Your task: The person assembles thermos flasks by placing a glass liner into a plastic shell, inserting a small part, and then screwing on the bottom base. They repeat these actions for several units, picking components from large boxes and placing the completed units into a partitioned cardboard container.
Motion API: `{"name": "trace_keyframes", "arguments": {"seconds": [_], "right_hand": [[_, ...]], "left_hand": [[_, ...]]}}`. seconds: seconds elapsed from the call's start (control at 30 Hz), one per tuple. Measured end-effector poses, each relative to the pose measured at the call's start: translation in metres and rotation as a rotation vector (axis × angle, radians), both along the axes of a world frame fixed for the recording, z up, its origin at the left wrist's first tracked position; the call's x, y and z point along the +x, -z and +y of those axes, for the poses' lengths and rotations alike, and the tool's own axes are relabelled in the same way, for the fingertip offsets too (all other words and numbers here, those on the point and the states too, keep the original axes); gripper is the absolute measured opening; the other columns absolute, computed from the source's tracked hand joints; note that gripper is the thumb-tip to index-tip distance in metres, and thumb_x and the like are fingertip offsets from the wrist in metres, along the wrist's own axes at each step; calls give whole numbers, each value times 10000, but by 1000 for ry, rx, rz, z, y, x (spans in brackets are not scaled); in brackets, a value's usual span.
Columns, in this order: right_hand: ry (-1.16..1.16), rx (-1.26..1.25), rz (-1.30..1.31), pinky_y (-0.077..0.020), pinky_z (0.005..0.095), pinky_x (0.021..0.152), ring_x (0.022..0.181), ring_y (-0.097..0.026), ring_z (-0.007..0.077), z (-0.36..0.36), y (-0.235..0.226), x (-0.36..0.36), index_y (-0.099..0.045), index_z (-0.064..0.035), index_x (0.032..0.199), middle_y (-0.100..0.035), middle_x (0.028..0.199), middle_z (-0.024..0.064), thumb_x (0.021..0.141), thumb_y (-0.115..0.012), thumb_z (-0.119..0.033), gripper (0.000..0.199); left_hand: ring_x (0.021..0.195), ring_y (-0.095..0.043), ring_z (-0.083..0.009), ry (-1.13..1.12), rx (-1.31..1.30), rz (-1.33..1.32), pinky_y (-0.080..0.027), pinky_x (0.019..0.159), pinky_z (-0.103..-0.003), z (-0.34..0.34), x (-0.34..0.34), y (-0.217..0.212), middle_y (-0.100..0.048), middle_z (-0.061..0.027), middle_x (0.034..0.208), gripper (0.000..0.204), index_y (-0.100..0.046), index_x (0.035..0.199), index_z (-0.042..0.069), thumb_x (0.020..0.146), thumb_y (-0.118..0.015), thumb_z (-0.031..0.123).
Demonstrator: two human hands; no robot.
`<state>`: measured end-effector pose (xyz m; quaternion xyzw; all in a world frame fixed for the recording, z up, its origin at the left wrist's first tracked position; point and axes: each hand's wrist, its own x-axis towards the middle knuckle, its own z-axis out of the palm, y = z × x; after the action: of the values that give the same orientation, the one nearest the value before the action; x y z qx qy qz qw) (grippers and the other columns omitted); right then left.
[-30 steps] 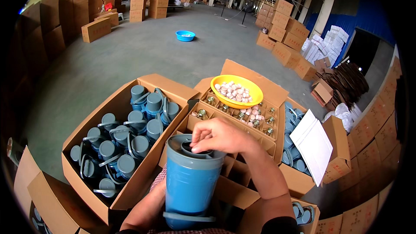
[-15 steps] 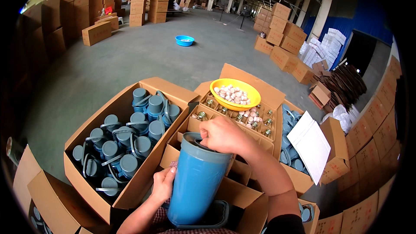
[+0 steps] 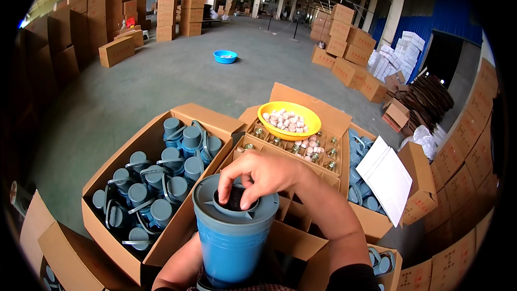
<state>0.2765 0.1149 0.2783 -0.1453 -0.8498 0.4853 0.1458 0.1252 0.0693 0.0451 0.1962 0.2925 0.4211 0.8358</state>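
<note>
A large blue plastic vacuum-flask casing (image 3: 229, 250) stands roughly upright before me, its grey collar (image 3: 207, 188) facing up. My right hand (image 3: 264, 175) reaches over the collar, fingers closed round the rim of a black round cap (image 3: 235, 198) in the central opening. My left hand is hidden behind the casing; only its forearm (image 3: 180, 267) shows at the casing's left side. To the left, an open carton (image 3: 121, 156) holds several grey-lidded blue flasks (image 3: 154, 173) with handles.
Ahead, a yellow bowl (image 3: 266, 122) of pale round stoppers rests on a divided carton (image 3: 331, 175) with glass necks. White sheets (image 3: 385, 175) lie over another carton of flasks at right. A blue basin (image 3: 225, 58) sits on the floor, and stacked cartons (image 3: 441, 194) line the right.
The casing has tilted toward me, exposing its top. My right hand has turned, its fingers now on the black cap. My left hand has slipped out of sight behind the casing.
</note>
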Motion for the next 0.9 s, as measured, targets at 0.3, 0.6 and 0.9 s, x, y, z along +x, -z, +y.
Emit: {"name": "trace_keyframes", "arguments": {"seconds": [0.3, 0.6, 0.9], "right_hand": [[341, -130, -94, -513, 310, 796, 850, -662, 154, -1, 25, 21, -610, 25, 1025, -707, 889, 115, 637, -730, -11, 408], [802, -162, 477, -409, 320, 923, 1162, -537, 204, -26, 167, 48, -562, -21, 1230, -593, 1240, 115, 905, -553, -409, 507], [312, -149, 63, -380, 407, 993, 887, -617, 254, -188, 284, 62, -655, -45, 843, -665, 907, 66, 930, -515, -297, 301]], "left_hand": [[627, -597, -131, -43, 144, 276, -487, 584, -253, -7, -15, 5, -657, -73, 750, 439, -655, 872, -22, 992, -433, 337], [724, -634, -162, -466, 162, 499, -519, 677, -281, -20, -71, 20, -666, -103, 867, 491, -632, 978, -23, 985, -426, 423], [846, -607, -180, -601, 76, 288, -498, 779, -300, -73, -108, 116, -628, -60, 909, 238, -588, 1033, 21, 915, -468, 191]]}}
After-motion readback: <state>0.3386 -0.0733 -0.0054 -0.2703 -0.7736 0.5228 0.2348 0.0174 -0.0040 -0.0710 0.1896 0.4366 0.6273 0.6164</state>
